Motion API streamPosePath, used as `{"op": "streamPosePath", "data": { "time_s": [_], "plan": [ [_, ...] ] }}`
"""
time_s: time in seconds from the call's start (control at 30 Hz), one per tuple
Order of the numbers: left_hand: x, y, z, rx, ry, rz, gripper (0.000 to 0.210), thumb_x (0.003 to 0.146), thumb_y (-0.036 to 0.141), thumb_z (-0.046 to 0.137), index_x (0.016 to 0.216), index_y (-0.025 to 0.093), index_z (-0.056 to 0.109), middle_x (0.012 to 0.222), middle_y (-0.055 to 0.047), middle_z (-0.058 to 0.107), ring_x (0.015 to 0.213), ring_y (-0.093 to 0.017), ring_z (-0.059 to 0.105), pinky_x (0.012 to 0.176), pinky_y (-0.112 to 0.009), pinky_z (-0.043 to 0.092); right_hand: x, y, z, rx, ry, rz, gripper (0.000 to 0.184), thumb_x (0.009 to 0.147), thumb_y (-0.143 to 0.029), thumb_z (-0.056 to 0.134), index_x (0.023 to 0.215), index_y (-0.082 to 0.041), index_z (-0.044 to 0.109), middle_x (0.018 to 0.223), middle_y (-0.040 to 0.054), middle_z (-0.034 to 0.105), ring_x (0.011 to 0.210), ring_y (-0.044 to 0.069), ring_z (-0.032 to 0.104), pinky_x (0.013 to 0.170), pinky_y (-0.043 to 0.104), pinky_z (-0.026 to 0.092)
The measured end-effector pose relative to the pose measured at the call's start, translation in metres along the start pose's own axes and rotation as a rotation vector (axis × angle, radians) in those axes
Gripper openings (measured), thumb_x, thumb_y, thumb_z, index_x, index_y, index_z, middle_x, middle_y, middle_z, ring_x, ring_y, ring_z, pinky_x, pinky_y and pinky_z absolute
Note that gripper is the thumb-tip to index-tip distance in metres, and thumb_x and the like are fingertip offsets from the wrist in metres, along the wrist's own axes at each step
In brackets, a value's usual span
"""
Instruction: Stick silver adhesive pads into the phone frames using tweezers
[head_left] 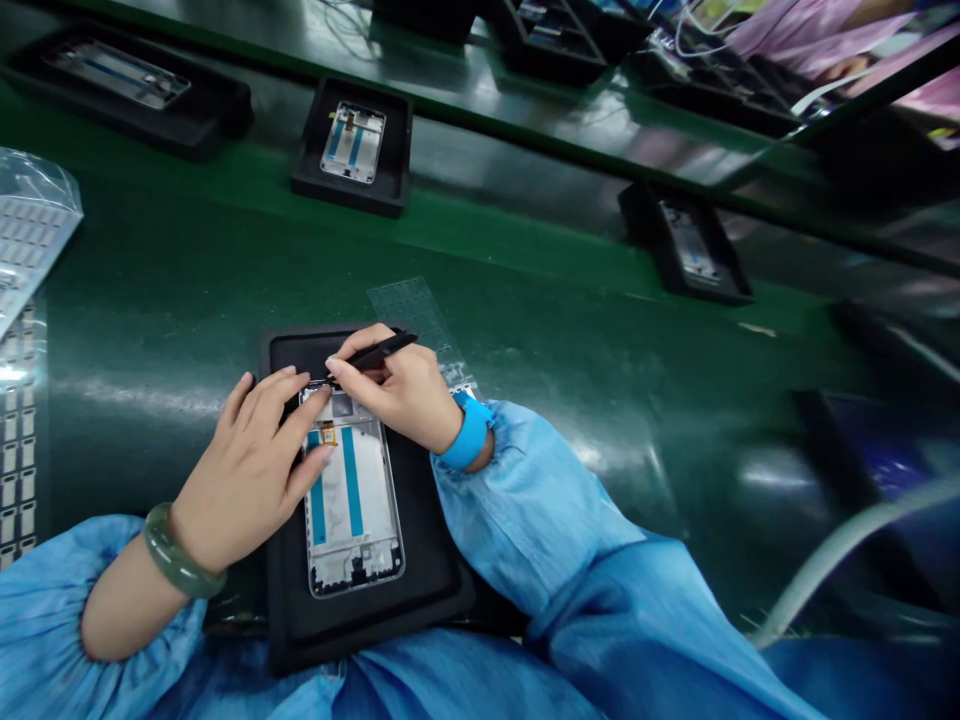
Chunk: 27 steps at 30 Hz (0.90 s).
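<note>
A silver phone frame (379, 500) with two blue adhesive strips lies in a black foam tray (431, 560) right in front of me. My right hand (409, 395) pinches black tweezers (386, 350), with their tip low at the frame's top edge. Resting over the upper left of the frame is my left hand (251, 465), its fingers spread and fingertips touching the frame's edge and top. A small orange flex cable (328, 433) shows between the left thumb and forefinger. Fingers hide part of the frame's top edge.
More black trays with phone frames (356, 145) stand along the back of the green bench (540, 290). A clear plastic sheet (412, 310) lies behind my right hand. Sheets of small parts (22, 430) lie at left. A pale cable (847, 550) curves at right.
</note>
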<state>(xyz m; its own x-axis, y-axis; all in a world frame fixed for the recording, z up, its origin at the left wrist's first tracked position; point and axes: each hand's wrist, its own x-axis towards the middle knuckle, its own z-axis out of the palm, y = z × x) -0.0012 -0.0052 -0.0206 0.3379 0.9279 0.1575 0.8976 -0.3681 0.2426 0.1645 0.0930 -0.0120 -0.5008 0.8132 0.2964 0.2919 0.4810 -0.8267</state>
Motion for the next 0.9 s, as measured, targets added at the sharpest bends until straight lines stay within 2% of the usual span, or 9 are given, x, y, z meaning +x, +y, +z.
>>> {"op": "streamPosePath", "data": {
  "time_s": [0.27,0.53,0.9],
  "plan": [
    [-0.0007,-0.0006,0.0007,0.025,-0.005,0.011,0.048,0.091,0.036,0.041,0.133,0.016,0.039,0.131,-0.016,0.042,0.128,-0.030,0.035,0.107,-0.054,0.028,0.0001,0.0006,-0.0002,-0.018,0.009,-0.021,0.012,0.085,-0.029,0.057,0.083,-0.017,0.057,0.078,-0.0004,0.062,0.066,0.009,0.061,0.062,0.020,0.050],
    [-0.0005,-0.0005,0.0005,0.035,-0.008,0.010,0.048,0.091,0.037,0.040,0.134,0.016,0.036,0.132,-0.015,0.041,0.128,-0.029,0.034,0.107,-0.054,0.028,-0.0021,0.0030,0.0037,-0.142,0.029,-0.176,0.011,0.085,-0.028,0.056,0.083,-0.017,0.058,0.083,0.0017,0.064,0.075,0.011,0.062,0.069,0.021,0.051],
    [0.0000,0.0003,-0.0002,0.030,0.004,0.011,0.046,0.091,0.036,0.040,0.131,0.014,0.041,0.131,-0.016,0.042,0.128,-0.030,0.035,0.107,-0.054,0.028,0.0010,0.0001,0.0017,-0.015,0.042,0.003,0.011,0.085,-0.029,0.056,0.084,-0.017,0.056,0.079,-0.0010,0.062,0.068,0.009,0.061,0.063,0.019,0.049]
  ]
}}
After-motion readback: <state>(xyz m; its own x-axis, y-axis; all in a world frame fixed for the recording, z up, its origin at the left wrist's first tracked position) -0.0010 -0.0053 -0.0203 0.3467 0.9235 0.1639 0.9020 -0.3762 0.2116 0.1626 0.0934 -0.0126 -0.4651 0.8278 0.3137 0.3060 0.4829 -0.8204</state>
